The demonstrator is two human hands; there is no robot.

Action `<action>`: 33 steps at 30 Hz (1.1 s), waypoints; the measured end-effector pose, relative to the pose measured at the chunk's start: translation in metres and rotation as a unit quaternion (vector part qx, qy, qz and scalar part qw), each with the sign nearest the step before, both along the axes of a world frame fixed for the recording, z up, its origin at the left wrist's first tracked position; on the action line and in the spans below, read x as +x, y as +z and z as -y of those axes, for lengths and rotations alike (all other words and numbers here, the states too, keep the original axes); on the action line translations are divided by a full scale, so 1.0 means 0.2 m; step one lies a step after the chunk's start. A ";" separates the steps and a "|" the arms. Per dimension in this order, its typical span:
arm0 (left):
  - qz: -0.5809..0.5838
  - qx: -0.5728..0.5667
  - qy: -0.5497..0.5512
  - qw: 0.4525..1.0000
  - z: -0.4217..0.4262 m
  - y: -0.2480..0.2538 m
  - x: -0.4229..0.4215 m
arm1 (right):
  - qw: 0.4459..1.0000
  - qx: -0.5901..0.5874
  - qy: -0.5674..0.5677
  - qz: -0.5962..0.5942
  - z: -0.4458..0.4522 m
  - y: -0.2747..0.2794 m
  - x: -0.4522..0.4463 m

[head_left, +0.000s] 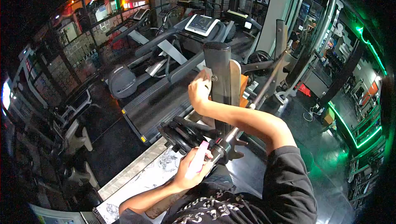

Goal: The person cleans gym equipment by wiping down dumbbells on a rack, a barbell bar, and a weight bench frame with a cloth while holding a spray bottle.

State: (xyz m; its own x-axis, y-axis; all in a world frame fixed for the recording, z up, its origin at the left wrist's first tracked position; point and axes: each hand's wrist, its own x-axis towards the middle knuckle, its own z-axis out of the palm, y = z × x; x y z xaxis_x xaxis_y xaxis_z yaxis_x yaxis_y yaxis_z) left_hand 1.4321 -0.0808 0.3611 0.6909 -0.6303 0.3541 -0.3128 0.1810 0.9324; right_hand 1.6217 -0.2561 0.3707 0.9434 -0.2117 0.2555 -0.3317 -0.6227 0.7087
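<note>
My left hand (190,170) is closed around a flat white thing with pink edges (199,156), whose kind I cannot make out. It is beside the sleeve end of a metal barbell (219,146). My right arm reaches across over the bar, and my right hand (199,88) is at the left side of a dark upright rack post (220,61). The fingers of that hand are bent in against the post; whatever they hold, if anything, is hidden. Black weight plates (181,135) hang on the rack just beyond my left hand.
A treadmill (154,106) with a lit-looking console (202,25) stands ahead, with other machines behind it. A second rack post (281,38) rises at the bar's far end. Green light strips (367,139) and a white cable (310,113) are at right.
</note>
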 end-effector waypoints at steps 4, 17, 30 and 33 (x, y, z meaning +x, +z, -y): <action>-0.007 0.010 -0.006 1.000 0.00 0.02 0.00 | 0.989 0.103 0.093 0.042 0.07 -0.07 -0.13; 0.001 -0.026 -0.008 1.000 -0.03 -0.04 0.00 | 0.960 -0.040 0.258 0.105 0.38 0.37 -0.62; 0.112 0.011 0.064 0.992 -0.03 -0.03 -0.05 | 0.932 -0.006 0.344 0.111 0.48 0.14 -0.61; 0.094 -0.012 0.074 0.993 -0.01 -0.07 -0.06 | 0.944 0.025 0.327 0.043 0.51 -0.02 -0.69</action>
State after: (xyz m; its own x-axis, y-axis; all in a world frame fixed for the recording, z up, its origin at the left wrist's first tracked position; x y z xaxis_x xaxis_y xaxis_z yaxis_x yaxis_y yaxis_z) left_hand 1.4201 -0.0781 0.3478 0.6959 -0.5162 0.4993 -0.5051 0.1424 0.8512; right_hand 1.4840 -0.3580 0.3671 0.8530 0.3949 0.3413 0.0805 -0.7456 0.6615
